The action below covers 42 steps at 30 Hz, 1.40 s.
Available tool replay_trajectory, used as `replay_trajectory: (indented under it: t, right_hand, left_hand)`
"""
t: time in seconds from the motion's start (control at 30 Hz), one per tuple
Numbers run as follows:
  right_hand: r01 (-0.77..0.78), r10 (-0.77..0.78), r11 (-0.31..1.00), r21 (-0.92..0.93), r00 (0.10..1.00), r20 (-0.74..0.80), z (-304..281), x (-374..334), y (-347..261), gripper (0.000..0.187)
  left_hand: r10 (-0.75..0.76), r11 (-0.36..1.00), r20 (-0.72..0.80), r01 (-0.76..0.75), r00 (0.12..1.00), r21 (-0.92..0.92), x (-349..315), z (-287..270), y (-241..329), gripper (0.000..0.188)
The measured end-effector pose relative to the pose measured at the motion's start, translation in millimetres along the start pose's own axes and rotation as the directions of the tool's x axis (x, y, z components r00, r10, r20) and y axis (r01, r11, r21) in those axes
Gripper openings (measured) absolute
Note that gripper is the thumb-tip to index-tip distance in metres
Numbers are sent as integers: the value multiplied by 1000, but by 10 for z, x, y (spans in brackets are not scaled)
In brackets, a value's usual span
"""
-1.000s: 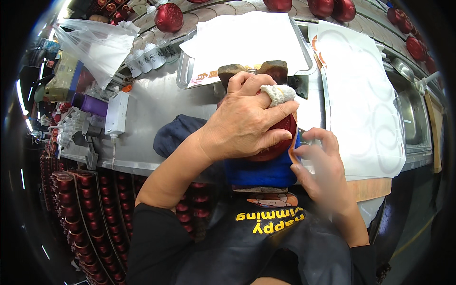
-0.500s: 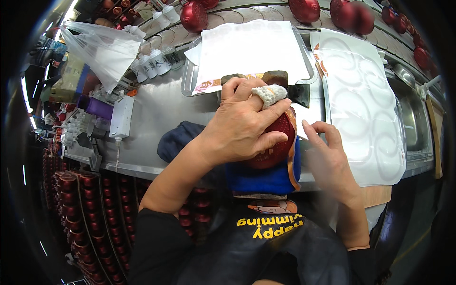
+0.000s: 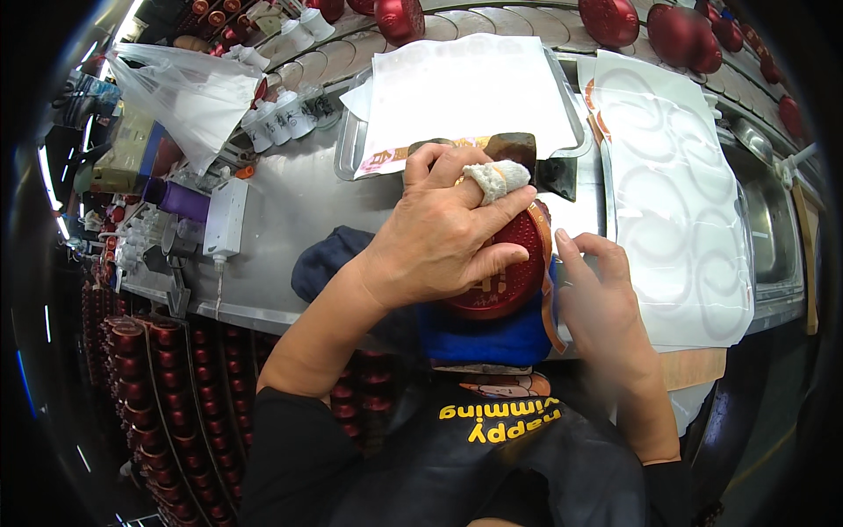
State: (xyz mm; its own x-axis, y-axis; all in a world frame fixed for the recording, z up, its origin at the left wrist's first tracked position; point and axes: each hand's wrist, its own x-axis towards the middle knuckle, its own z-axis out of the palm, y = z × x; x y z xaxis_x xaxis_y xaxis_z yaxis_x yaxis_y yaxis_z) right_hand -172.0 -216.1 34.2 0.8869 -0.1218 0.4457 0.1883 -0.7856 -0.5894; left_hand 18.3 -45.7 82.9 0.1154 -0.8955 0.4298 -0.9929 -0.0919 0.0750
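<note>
My left hand [image 3: 439,224] presses over a shiny red round container [image 3: 505,294] with raised dots, its fingers bent around the far side. A white knitted cover [image 3: 500,180] wraps one of its fingers. The container rests on a blue cloth pad [image 3: 483,338] at the bench's near edge. Along its right side curves an orange-brown strip [image 3: 546,294], its lower end hanging free. Just right of the strip is my right hand [image 3: 606,294], thumb and forefinger apart, with nothing visible between them; its lower part is blurred.
Behind my hands, white sheets [image 3: 457,88] lie on a metal tray. Clear sheets with round shapes [image 3: 672,202] lie on the right, beside a sink [image 3: 768,233]. Red containers [image 3: 608,22] ride a conveyor at the back. A dark cloth [image 3: 329,263] and a white box [image 3: 226,215] are left.
The red containers on the conveyor have shifted right. Under my left hand, the container has tilted a little, showing more of its near face. My right hand has moved slightly.
</note>
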Motion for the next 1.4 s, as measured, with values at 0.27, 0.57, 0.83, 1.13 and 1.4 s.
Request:
replay_trajectory:
  t: [0.27,0.57,0.83,1.13,1.4]
  right_hand:
    - [-33,29,991,132,999,37,-19,-140,13,59]
    - [-59,47,984,167,996,76,-57,-281,-157,50]
    - [39,-96,960,278,977,193,-316,-208,-223,55]
    - [74,-66,993,-96,994,82,-60,-68,105,72]
    - [107,-97,990,-96,990,99,-63,-42,70,73]
  left_hand:
    - [13,1000,-1,-13,1000,-19,10,17,-26,56]
    - [60,997,86,-55,994,-63,27,-2,200,48]
    - [120,976,59,-107,991,-187,-63,-43,309,22]
    - [-222,971,-154,205,963,-121,-383,75,571,40]
    - [-270,963,-166,262,948,-67,-468,117,571,39]
